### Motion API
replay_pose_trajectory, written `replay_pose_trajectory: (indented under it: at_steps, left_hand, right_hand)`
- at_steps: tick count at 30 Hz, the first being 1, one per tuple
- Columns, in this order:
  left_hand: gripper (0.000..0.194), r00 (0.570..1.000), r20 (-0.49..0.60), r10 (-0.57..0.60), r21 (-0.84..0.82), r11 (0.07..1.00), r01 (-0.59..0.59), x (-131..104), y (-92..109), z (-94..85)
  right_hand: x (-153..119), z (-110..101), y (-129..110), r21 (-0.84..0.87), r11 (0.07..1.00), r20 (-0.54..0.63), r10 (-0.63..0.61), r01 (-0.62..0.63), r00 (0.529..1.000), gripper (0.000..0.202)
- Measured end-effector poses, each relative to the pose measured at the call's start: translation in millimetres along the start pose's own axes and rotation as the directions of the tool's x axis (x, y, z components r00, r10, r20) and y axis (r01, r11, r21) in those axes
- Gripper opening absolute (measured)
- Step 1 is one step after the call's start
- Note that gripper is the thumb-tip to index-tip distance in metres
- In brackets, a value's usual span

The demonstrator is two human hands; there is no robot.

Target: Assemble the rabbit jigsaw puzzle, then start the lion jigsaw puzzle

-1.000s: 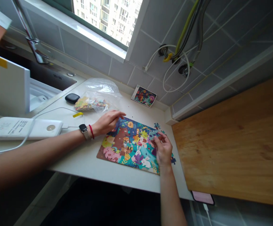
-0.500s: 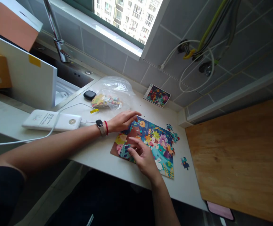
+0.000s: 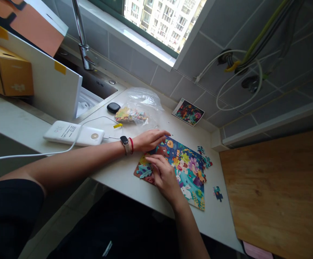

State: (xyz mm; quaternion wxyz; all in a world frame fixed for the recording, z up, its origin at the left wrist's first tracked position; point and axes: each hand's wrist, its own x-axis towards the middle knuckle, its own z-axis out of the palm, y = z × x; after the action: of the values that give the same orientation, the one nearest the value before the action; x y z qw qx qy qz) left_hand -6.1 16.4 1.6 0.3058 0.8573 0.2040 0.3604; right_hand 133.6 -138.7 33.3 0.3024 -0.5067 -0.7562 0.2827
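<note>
The colourful jigsaw puzzle (image 3: 187, 176) lies flat on the counter (image 3: 113, 163), a teal leafy piece (image 3: 144, 171) over its near-left corner; loose pieces (image 3: 218, 194) lie along its right side.

A kitchen, with sink (image 3: 99, 83), faucet (image 3: 83, 46) and countertop (image 3: 113, 162).

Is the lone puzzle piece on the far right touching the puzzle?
Apart: the head view shows bare white counter between the piece and the puzzle's right edge.
</note>
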Motion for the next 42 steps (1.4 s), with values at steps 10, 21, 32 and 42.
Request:
replay_pose_trajectory:
  at_steps: [10, 21, 32, 42]
  left_hand:
    - [0.035, 0.998, 0.064, 0.009, 0.019, 1.000, -0.011, -0.5, 2.1, -0.2]
    - [0.034, 0.996, 0.093, -0.005, 0.067, 0.998, -0.001, -2.7, 1.4, 2.3]
    - [0.033, 0.994, 0.107, 0.002, 0.070, 0.998, -0.010, -2.7, 2.8, 1.9]
    - [0.034, 0.994, 0.106, -0.006, 0.067, 0.998, -0.001, -3.5, 6.2, 1.5]
  right_hand:
    - [-22.9, 7.1, -1.8, -0.166, 0.986, 0.048, 0.034, -0.025, 0.998, 0.054]
    - [-19.0, 38.9, -7.0, -0.284, 0.943, -0.070, 0.160, -0.174, 0.985, 0.041]
    - [-8.3, 46.9, -18.2, -0.363, 0.893, -0.208, 0.201, -0.266, 0.957, 0.014]
    - [-9.8, 53.4, -17.3, -0.406, 0.860, -0.281, 0.205, -0.309, 0.938, 0.021]
